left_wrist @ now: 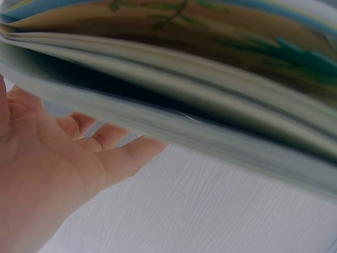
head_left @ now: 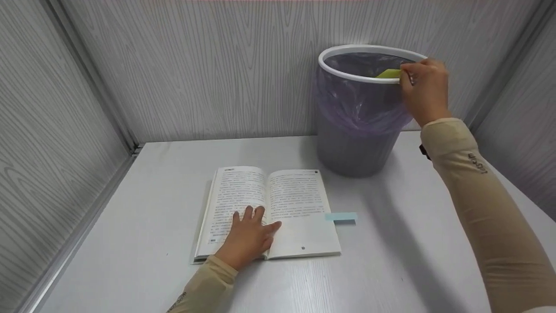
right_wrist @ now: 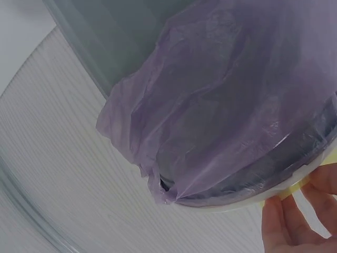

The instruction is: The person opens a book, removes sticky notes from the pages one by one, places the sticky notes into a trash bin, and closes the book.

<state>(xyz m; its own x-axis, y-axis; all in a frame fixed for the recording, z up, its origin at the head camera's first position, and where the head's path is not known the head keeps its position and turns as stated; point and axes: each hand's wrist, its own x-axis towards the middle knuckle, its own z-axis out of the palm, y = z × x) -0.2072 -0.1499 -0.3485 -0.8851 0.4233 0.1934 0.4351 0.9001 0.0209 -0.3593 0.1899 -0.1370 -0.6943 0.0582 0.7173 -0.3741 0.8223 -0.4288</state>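
Note:
An open book (head_left: 299, 237) with printed pages lies on the white table. My left hand (head_left: 248, 238) rests on its lower left page and inner fold, fingers spread; the left wrist view has that hand (left_wrist: 63, 153) beside the book's page edges (left_wrist: 210, 87). A light blue paper strip (head_left: 341, 216) sticks out from the right page's outer edge. At the back right, my right hand (head_left: 428, 89) pinches a yellow-green slip of paper (head_left: 389, 74) at the rim of a grey trash bin (head_left: 354, 152). In the right wrist view the bin's rim mostly hides the slip (right_wrist: 289, 191).
A thin purple bag (head_left: 356, 104) lines the bin and hangs over its white rim (head_left: 347, 76). Grey wood-grain panels (head_left: 208, 74) stand behind and at both sides of the table (head_left: 143, 208). The bin stands behind and right of the book.

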